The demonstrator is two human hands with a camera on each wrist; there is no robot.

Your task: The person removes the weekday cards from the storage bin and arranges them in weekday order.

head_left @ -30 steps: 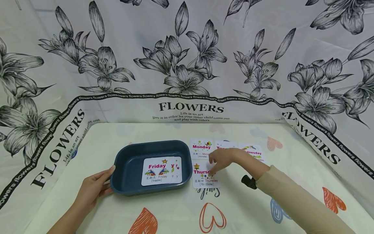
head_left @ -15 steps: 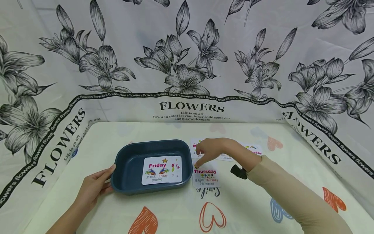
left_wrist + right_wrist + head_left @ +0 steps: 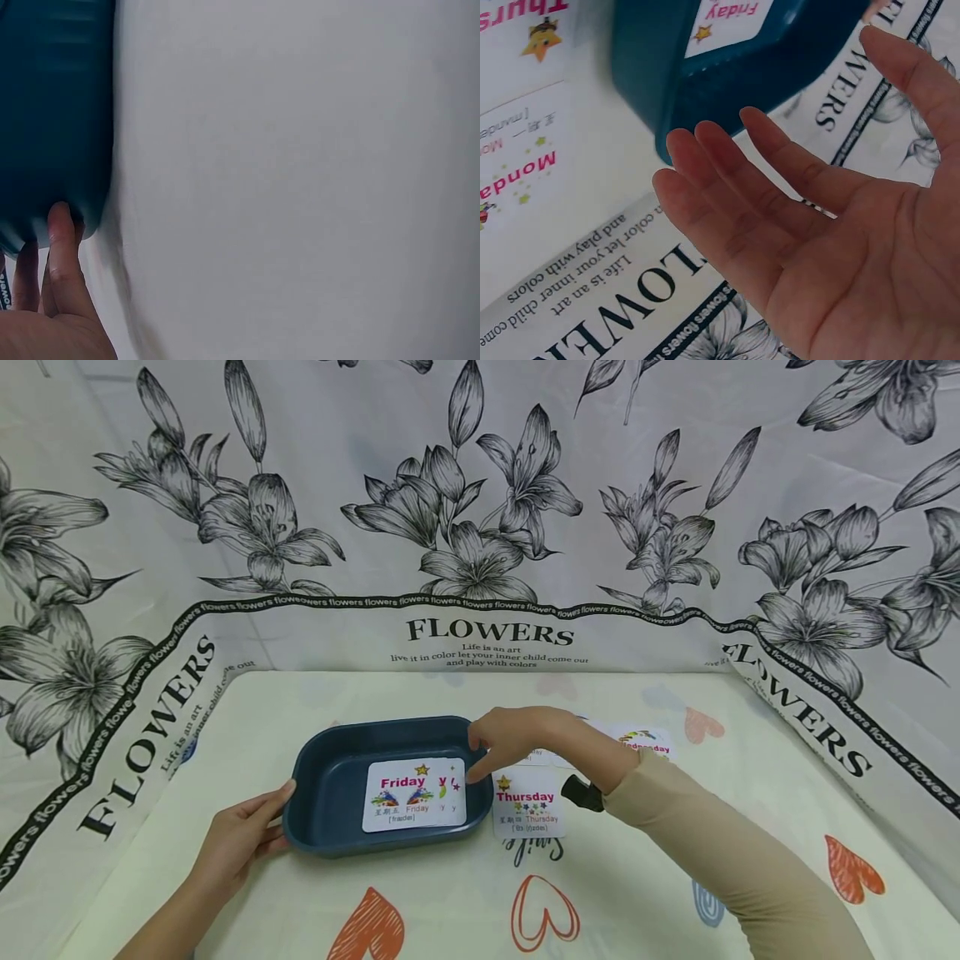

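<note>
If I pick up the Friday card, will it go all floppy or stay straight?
It will probably stay fairly straight, since the Friday card looks flat, with no curl. It's likely light, as it looks thin. It might slide if pushed, because it lies over another card in the blue tray.

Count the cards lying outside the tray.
4: in back, the Monday card, the Wednesday card and a mostly covered card between them; in front of Monday, the Thursday card. The right forearm could be hiding more.
</note>
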